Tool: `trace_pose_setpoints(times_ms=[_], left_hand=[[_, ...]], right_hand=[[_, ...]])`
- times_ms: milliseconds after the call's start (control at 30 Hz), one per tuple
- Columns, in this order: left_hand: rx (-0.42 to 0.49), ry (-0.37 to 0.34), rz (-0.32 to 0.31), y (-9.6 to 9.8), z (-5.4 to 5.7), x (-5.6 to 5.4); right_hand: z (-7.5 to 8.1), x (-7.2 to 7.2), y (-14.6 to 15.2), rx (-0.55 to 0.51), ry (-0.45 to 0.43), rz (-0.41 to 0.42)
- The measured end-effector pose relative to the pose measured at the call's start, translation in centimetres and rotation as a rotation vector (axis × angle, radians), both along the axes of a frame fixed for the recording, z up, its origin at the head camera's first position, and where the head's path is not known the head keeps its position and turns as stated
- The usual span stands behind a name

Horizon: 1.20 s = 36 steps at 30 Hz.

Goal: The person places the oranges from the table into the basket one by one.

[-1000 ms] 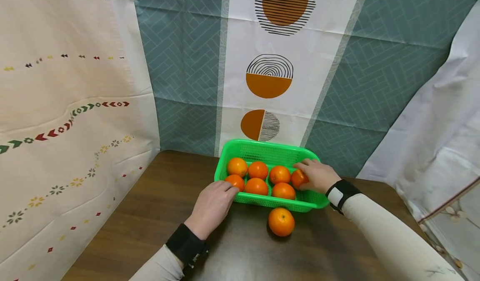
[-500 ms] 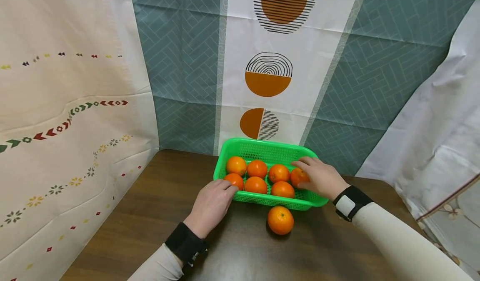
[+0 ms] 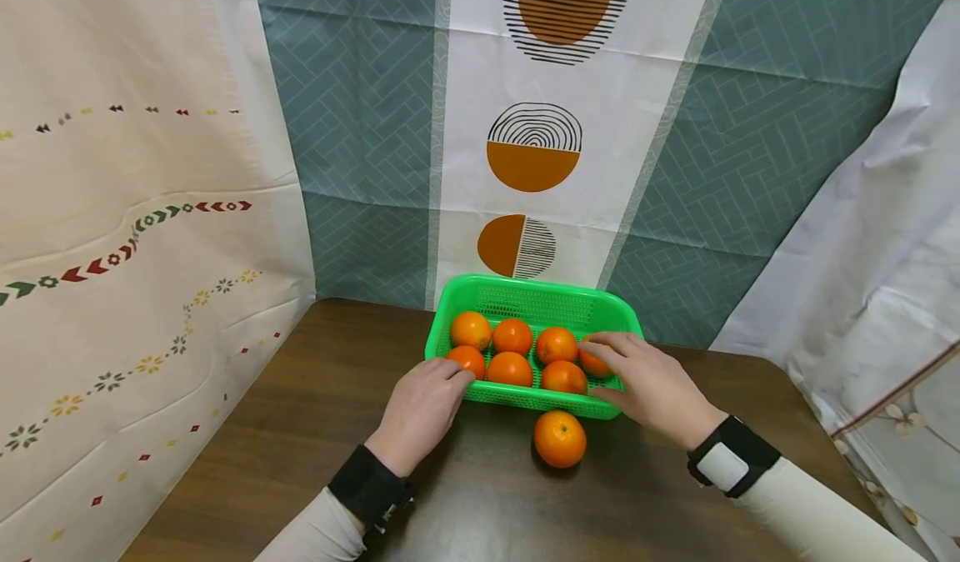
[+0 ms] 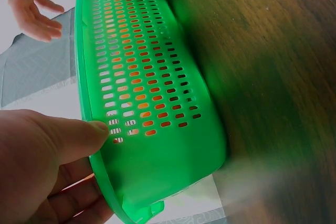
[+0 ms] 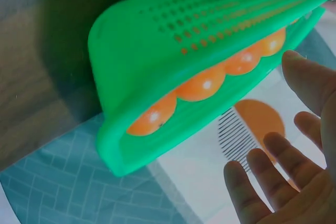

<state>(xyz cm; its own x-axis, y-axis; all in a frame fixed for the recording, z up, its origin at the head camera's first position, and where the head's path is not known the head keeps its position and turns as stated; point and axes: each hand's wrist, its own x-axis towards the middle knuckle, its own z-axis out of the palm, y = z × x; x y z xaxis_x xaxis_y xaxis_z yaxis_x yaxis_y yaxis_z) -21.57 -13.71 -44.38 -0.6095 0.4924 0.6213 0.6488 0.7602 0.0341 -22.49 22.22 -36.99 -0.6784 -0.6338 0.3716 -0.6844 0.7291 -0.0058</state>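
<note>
A green plastic basket [image 3: 517, 397] with slotted walls stands on the table, holding several oranges [image 3: 510, 369] in two rows. My left hand [image 3: 422, 408] grips its near left rim; in the left wrist view the thumb [image 4: 86, 136] presses the outside wall and the fingers curl over the rim. Over the basket's right end, my right hand [image 3: 656, 383] is spread and holds nothing, partly hiding the rightmost orange [image 3: 594, 360]. The right wrist view shows its fingers [image 5: 273, 179] apart, off the basket rim. One loose orange [image 3: 560, 439] sits on the table before the basket.
The brown wooden table [image 3: 315, 429] reaches back to a teal and white patterned cloth [image 3: 367, 128] hanging right behind the basket. An embroidered cream cloth [image 3: 150, 237] hangs at the left and a white cloth [image 3: 862, 237] at the right.
My right hand has let go of the rightmost orange, leaving it in the basket, and has drawn back toward me with fingers opening. The left hand keeps its grip on the rim.
</note>
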Motion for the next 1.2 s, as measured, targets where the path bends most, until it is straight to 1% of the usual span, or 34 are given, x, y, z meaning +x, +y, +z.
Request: trace_pose_setpoints(times_ms=[167,333,567,767,867,1000,1200], left_hand=[[-0.003,-0.004,0.003,0.0,-0.1,0.0],[-0.005,-0.013,0.005,0.0,-0.1,-0.1],[-0.01,-0.017,0.011,0.0,0.0,0.0],[-0.018,-0.021,0.013,0.0,0.1,0.0],[-0.015,-0.02,0.009,0.0,0.1,0.0],[-0.013,-0.019,0.01,0.0,0.0,0.0],[-0.012,-0.018,0.01,0.0,-0.1,-0.1]], right_hand=[[-0.5,1.6,-0.3,-0.015,0.02,0.044],[-1.4,2.9,-0.5,-0.002,0.066,0.084],[-2.5,4.5,-1.2,0.03,0.116,0.132],[-3.8,5.6,-1.9,0.029,0.14,0.179],[-4.6,6.0,-2.2,0.03,0.14,0.176],[-5.5,6.2,-2.6,0.046,0.13,0.145],[-6.4,6.3,-2.9,0.095,0.115,0.107]])
